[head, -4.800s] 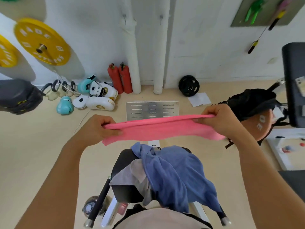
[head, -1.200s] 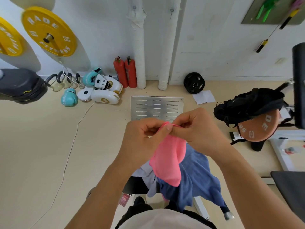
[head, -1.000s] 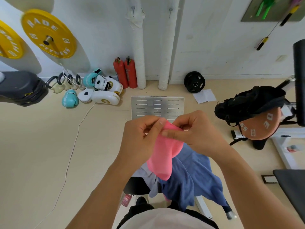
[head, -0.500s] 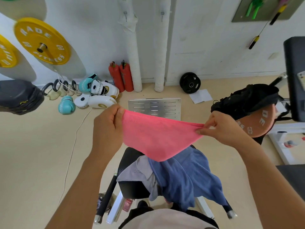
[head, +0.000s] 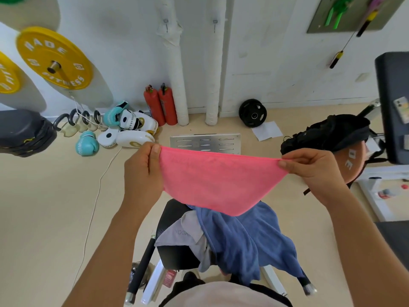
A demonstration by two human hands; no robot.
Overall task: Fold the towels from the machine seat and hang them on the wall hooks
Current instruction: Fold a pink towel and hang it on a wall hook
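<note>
The left hand [head: 141, 171] pinches the top corner of the pink towel [head: 212, 182] at about nine o'clock from the cloth's middle, thumb over the hem; the right hand [head: 309, 167] pinches the opposite corner at three o'clock, fingers curled on the edge. Between them the top hem is pulled taut and the rest sags to a rounded point at six o'clock, so I judge it light, soft and limp, unlikely to slip but sure to droop wherever it is unsupported; corners and hem are the places to hold. Below, toward six o'clock, a blue towel [head: 247, 238] and a grey cloth [head: 183, 235] lie heaped on the black machine seat [head: 174, 255], the blue one spilling over its edge
</note>
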